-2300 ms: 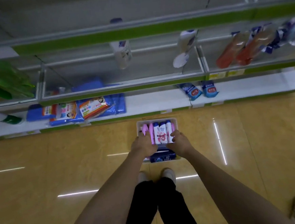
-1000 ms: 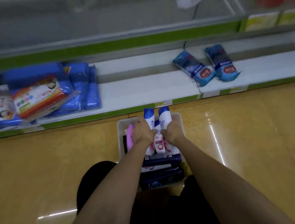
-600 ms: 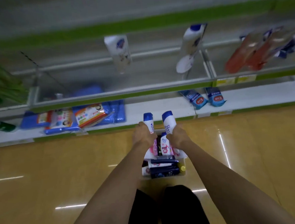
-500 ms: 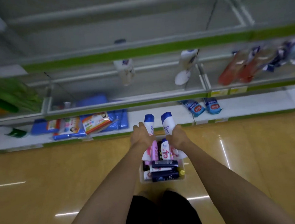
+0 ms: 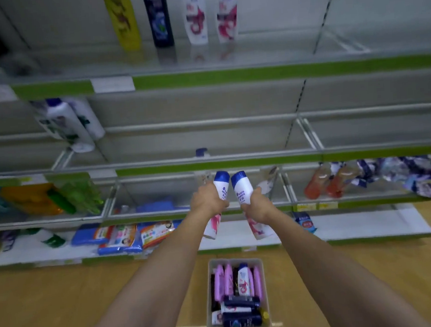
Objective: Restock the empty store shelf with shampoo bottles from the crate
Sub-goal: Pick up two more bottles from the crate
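Crate point(image 5: 262, 283) on the floor point(image 5: 65, 304), just in front of the bottom shelf point(image 5: 356, 227). Inside: pink bottles point(image 5: 225, 282) upright at the far end, one white bottle with blue cap point(image 5: 243, 279) among them, dark navy bottles point(image 5: 243, 316) lying flat at the near end, a yellow cap at the near right corner.

Left hand point(image 5: 207, 199) wrapped tight around a white shampoo bottle, blue cap up point(image 5: 221, 186). Right hand point(image 5: 257, 204) clenched on a second matching bottle point(image 5: 242, 188). Both bottles are in the air above the crate, caps nearly touching, at the level of the third shelf edge.

Middle shelf point(image 5: 207, 143) is mostly bare: white bottles point(image 5: 69, 123) leaning at left, a small blue cap point(image 5: 201, 152) near centre. Top shelf holds a yellow bottle point(image 5: 123, 18), a dark bottle point(image 5: 157, 15) and two white-and-red bottles point(image 5: 209, 11) standing.

Lower shelf behind the hands: green and orange packs point(image 5: 44, 200) left, reddish pouches point(image 5: 324, 183) and patterned packets point(image 5: 403, 171) right. Bottom shelf: blue packs point(image 5: 119, 238) left, a blue pouch point(image 5: 305, 223) right of the arms. Wire dividers stand between shelf sections.
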The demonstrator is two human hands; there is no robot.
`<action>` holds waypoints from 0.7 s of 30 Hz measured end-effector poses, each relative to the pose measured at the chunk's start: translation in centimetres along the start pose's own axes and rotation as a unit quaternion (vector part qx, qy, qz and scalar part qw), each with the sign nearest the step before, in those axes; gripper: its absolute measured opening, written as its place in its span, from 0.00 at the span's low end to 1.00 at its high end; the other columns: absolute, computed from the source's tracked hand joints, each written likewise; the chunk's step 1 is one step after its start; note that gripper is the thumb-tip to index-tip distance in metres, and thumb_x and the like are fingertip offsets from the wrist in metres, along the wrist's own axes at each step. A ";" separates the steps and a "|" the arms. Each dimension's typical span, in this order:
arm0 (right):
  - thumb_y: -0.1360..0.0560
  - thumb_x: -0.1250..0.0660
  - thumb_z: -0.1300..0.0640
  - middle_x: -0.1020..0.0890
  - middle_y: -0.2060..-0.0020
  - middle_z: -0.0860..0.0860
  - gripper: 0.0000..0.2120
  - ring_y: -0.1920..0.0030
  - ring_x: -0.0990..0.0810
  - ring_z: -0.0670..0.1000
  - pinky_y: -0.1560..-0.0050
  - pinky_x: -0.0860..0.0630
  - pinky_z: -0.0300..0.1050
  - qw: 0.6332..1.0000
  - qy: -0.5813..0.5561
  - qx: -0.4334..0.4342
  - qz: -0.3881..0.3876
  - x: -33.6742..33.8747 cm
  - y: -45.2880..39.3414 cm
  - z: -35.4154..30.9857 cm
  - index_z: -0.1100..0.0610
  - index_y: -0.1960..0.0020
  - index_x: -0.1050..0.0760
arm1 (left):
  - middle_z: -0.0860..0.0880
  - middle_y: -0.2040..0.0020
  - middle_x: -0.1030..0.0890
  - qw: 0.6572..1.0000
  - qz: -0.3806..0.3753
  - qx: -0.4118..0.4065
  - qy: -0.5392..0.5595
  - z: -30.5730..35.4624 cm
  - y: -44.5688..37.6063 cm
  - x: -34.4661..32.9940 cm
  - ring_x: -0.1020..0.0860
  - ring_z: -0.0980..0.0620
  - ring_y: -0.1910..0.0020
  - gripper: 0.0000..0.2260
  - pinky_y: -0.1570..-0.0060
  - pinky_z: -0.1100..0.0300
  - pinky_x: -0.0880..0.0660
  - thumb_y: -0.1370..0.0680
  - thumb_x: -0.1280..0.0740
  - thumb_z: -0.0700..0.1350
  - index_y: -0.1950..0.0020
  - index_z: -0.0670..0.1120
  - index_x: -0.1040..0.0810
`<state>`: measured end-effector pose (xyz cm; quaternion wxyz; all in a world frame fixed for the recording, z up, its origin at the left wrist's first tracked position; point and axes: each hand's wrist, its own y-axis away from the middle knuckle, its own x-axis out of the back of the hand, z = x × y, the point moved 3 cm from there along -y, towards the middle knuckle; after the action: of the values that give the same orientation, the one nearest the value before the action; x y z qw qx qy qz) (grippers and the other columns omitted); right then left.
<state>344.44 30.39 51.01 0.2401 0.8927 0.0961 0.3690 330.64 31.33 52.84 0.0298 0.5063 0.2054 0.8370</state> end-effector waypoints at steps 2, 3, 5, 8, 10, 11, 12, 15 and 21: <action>0.22 0.38 0.58 0.27 0.38 0.63 0.21 0.42 0.24 0.61 0.53 0.30 0.46 1.000 0.012 0.018 0.018 1.6 1.1 -1.6 0.66 0.34 0.42 | 0.44 0.44 0.22 1.000 0.017 -0.013 0.005 0.8 0.7 2.1 0.22 0.42 0.44 0.20 0.52 0.56 0.27 0.30 0.31 0.46 0.40 0.43 0.30; 0.22 0.38 0.58 0.26 0.39 0.63 0.21 0.44 0.24 0.61 0.53 0.29 0.46 0.999 0.008 0.030 0.029 2.4 1.6 -2.3 0.66 0.35 0.41 | 0.44 0.44 0.21 0.999 0.028 -0.021 0.009 1.1 1.2 3.2 0.22 0.42 0.44 0.20 0.53 0.57 0.28 0.30 0.30 0.47 0.40 0.43 0.29; 0.22 0.38 0.59 0.25 0.41 0.62 0.20 0.53 0.24 0.58 0.60 0.29 0.45 0.998 -0.009 0.051 0.042 4.0 2.7 -4.2 0.66 0.35 0.41 | 0.43 0.44 0.21 0.998 0.051 -0.038 0.011 1.9 1.8 5.6 0.22 0.42 0.45 0.22 0.54 0.56 0.27 0.30 0.30 0.47 0.40 0.43 0.30; 0.22 0.39 0.57 0.25 0.40 0.64 0.21 0.55 0.27 0.56 0.58 0.31 0.45 0.994 -0.011 0.083 0.064 6.7 4.2 -6.8 0.66 0.35 0.42 | 0.42 0.43 0.21 0.995 0.085 -0.055 0.023 3.6 3.1 9.4 0.22 0.41 0.45 0.21 0.51 0.55 0.26 0.30 0.30 0.47 0.40 0.43 0.29; 0.22 0.39 0.57 0.26 0.40 0.63 0.22 0.54 0.28 0.55 0.56 0.32 0.44 0.991 -0.011 0.102 0.080 8.5 5.0 -8.4 0.67 0.34 0.42 | 0.42 0.43 0.22 0.991 0.100 -0.077 0.041 5.0 3.7 11.7 0.22 0.41 0.45 0.21 0.51 0.54 0.25 0.31 0.30 0.46 0.40 0.43 0.29; 0.22 0.39 0.58 0.25 0.42 0.62 0.22 0.55 0.28 0.55 0.57 0.32 0.43 0.989 -0.012 0.116 0.092 9.4 5.5 -9.2 0.67 0.34 0.41 | 0.41 0.43 0.22 0.988 0.113 -0.091 0.044 5.8 4.0 12.7 0.22 0.41 0.45 0.22 0.50 0.54 0.25 0.31 0.29 0.46 0.40 0.42 0.30; 0.22 0.39 0.58 0.25 0.45 0.61 0.21 0.56 0.27 0.54 0.59 0.32 0.42 0.986 -0.017 0.132 0.100 10.3 6.0 -10.0 0.67 0.34 0.41 | 0.41 0.43 0.22 0.986 0.128 -0.101 0.044 6.5 4.5 13.9 0.22 0.40 0.45 0.22 0.50 0.54 0.25 0.31 0.29 0.46 0.40 0.42 0.30; 0.22 0.39 0.58 0.25 0.45 0.61 0.20 0.56 0.24 0.56 0.61 0.32 0.41 0.975 -0.039 0.180 0.123 12.4 7.5 -12.4 0.67 0.35 0.41 | 0.41 0.44 0.21 0.976 0.164 -0.127 0.061 8.1 5.8 16.9 0.22 0.40 0.45 0.20 0.50 0.54 0.26 0.30 0.30 0.45 0.41 0.42 0.29; 0.23 0.39 0.59 0.25 0.46 0.60 0.20 0.56 0.27 0.53 0.64 0.33 0.41 0.958 -0.059 0.236 0.152 15.6 7.8 -16.1 0.67 0.36 0.40 | 0.43 0.45 0.20 0.958 0.217 -0.158 0.102 10.2 6.8 21.3 0.22 0.44 0.48 0.13 0.56 0.59 0.30 0.29 0.30 0.44 0.46 0.46 0.28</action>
<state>344.13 34.82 74.37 -0.0311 0.9481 0.0289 0.3151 330.16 33.83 77.34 -0.0936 0.4394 -0.0425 0.8924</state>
